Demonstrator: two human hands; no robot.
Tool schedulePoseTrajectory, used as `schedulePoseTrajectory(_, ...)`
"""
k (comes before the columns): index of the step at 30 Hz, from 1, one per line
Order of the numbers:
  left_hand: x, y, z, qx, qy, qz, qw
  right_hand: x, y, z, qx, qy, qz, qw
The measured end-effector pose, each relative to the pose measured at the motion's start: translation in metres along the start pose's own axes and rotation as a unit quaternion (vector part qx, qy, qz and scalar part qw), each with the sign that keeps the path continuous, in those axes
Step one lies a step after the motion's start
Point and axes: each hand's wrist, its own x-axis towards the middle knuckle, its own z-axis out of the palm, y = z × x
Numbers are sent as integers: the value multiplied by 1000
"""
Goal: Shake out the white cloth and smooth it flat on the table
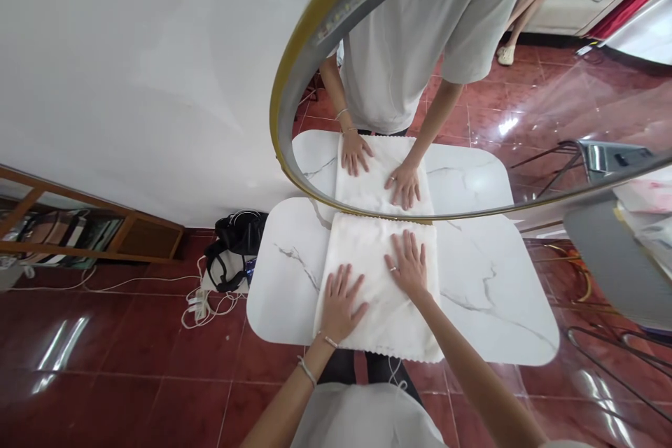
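Note:
A white cloth [378, 318] with scalloped edges lies spread in a rectangle on a white marble-patterned table [498, 294]. On its left part my left hand [341, 301] rests palm down with the fingers spread. My right hand [408, 262], with a ring on one finger, lies flat on the upper right part of the cloth, fingers apart. Neither hand grips anything. Two bracelets circle my left wrist. The cloth reaches the table's near edge and slightly overhangs it.
A large gold-framed round mirror [281, 84] stands at the table's far edge, reflecting my arms, the cloth and a seated person's legs. A black bag [241, 234] and white cables [204, 304] are on the left floor. A wooden shelf [152, 238] is farther left; a grey chair [603, 259] is right.

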Motion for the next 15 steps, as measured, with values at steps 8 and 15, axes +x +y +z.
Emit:
schedulePoseTrajectory(8, -31, -56, -19, 27, 10, -40, 999, 24, -74, 10, 30, -6, -58, 998)
schedulePoseTrajectory(15, -57, -114, -43, 53, 14, -64, 996, 48, -145, 21, 74, -27, -88, 993)
